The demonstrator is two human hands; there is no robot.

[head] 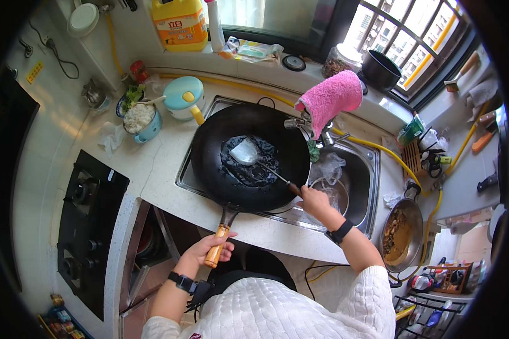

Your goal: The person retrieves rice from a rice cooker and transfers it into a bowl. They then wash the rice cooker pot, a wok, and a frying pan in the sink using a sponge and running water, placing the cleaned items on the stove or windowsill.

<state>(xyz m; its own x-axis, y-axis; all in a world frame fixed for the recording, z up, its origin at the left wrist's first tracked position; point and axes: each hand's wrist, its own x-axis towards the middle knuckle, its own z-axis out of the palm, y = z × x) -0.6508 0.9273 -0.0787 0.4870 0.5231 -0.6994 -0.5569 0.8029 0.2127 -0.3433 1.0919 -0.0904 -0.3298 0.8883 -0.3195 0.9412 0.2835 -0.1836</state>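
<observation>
A large black wok (210, 144) rests over the left part of the steel sink unit, with shiny dark liquid pooled in its bottom. My left hand (201, 250) holds the wok's wooden handle (217, 245) from below, thumb and fingertips showing on its right side. My right hand (316, 201) grips the brown handle of a metal wok spatula (245, 151). The spatula's blade lies in the liquid near the wok's middle. Just right of the wok, the sink basin (360, 186) contains a round metal vessel and clear plastic bags.
A pink cloth (333, 99) drapes over the faucet. Left stand a blue pot of rice (142, 120), a lidded blue container (184, 97) and a black gas hob (89, 237). A pan of brown, saucy food (401, 237) is at right. A yellow hose (373, 148) runs behind the sink.
</observation>
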